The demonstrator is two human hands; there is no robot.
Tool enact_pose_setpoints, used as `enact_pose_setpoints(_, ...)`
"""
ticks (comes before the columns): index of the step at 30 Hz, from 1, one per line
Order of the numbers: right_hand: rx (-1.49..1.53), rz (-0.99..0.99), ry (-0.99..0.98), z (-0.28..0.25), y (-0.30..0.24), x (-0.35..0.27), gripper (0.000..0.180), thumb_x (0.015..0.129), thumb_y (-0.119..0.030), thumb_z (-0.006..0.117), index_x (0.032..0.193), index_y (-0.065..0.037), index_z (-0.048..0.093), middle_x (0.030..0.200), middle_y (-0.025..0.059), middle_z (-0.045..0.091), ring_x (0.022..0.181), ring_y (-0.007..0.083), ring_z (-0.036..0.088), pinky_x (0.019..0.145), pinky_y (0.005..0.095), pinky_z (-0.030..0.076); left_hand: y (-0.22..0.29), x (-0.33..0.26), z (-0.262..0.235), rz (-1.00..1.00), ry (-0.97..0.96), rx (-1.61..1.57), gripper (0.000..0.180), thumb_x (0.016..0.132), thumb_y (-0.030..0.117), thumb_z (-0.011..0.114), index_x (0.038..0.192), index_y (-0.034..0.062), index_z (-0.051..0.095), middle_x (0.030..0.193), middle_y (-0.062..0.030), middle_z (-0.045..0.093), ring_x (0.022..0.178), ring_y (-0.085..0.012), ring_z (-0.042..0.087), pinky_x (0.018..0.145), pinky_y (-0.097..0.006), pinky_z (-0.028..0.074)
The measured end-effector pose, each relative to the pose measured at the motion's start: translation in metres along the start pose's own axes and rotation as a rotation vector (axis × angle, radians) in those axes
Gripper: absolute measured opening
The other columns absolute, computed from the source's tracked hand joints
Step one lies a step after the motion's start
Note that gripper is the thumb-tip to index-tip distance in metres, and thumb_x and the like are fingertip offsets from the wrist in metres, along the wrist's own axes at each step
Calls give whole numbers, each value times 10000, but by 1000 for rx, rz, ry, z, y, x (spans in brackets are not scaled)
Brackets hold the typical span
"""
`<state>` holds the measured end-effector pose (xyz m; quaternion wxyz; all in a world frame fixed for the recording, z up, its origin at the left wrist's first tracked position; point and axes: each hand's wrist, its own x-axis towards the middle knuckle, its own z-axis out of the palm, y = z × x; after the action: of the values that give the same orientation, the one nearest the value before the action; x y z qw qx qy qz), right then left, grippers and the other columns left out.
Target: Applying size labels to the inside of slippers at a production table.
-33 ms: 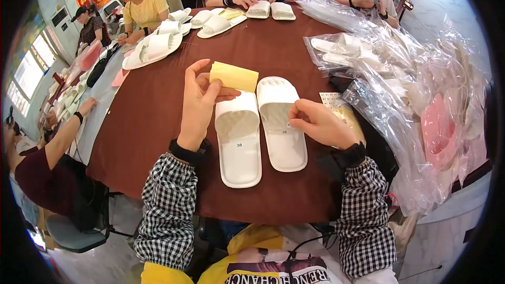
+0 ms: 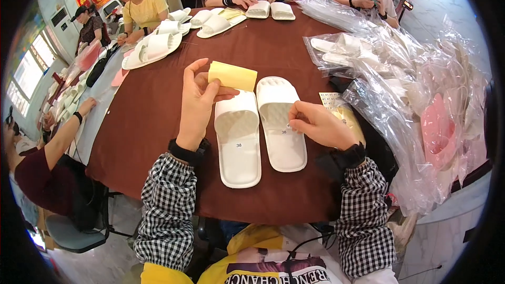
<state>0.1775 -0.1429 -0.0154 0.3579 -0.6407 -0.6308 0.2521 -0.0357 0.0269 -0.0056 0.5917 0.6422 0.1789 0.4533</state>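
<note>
Hands over a round brown-covered worktop (image 2: 158,126), both w/ black wristbands and black-and-white checked sleeves. Left hand (image 2: 197,102) is raised, thumb and fingers closed on a pale yellow strip of sticker backing paper (image 2: 232,75), which sits above the far end of the left white foam slipper (image 2: 238,142). Right hand (image 2: 321,123) is low, fingers pinched together at the right edge of the right white foam slipper (image 2: 281,123); can't tell whether anything small sits in the pinch. The 2 slippers lie side by side, soles flat on the worktop, toes pointing far, straps up, nearly touching, in the middle of the near half of the worktop, betw. the two hands. Each carries a small size sticker on its footbed. Just right of the right hand: a small printed sheet of labels (image 2: 330,99), partly under a heap of crinkled clear plastic bags (image 2: 400,105) that fills the right side; some bags hold white slippers, one holds a pink item (image 2: 436,129). Far side: other people sit round the worktop w/ more white slippers (image 2: 152,47) laid out in front of them. Left, near: another person's forearm (image 2: 68,131) reaches onto the worktop edge.
</note>
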Motion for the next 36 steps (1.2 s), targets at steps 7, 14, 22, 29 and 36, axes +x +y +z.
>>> enact_pose_setpoints(7, -216, -49, -16, 11, -1, 2, 95, 886, -67, 589, 921, 12, 548, 794, 169, 631, 758, 304, 635, 689, 385, 492, -3, 3, -4, 8, 23, 9, 367, 1012, 65, 473, 1357, 18, 358, 1086, -137, 626, 898, -229, 705, 797, -320, 578)
enact_pose_setpoints(14, -358, -24, -4, 16, -2, 5, 98, 874, -95, 585, 915, -12, 554, 844, 175, 647, 824, 364, 635, 710, 436, 487, -4, 3, -4, -3, 33, 11, 358, 1015, 67, 475, 1351, 15, 364, 1087, -131, 626, 898, -227, 705, 795, -316, 578)
enact_pose_setpoints(22, -414, -37, 0, 19, -2, 5, 101, 877, -146, 543, 906, -50, 535, 857, 170, 635, 836, 401, 613, 712, 502, 475, -4, 4, -4, 2, 28, 6, 356, 1016, 65, 475, 1349, 8, 362, 1081, -139, 632, 882, -229, 709, 786, -313, 580)
enact_pose_setpoints(29, -438, -65, 40, 22, -2, 5, 104, 875, -136, 533, 897, -35, 534, 836, 179, 629, 819, 403, 614, 702, 508, 479, -4, 4, -4, -10, 33, 12, 354, 1015, 66, 478, 1343, 3, 363, 1079, -139, 632, 881, -226, 709, 779, -312, 582)
enact_pose_setpoints(36, -458, -44, 56, 25, -2, 5, 97, 868, -125, 531, 897, -33, 543, 832, 177, 631, 799, 404, 616, 697, 509, 482, -5, 4, -4, 5, 30, 1, 345, 1012, 59, 480, 1334, -1, 370, 1068, -135, 633, 873, -222, 709, 776, -310, 584)
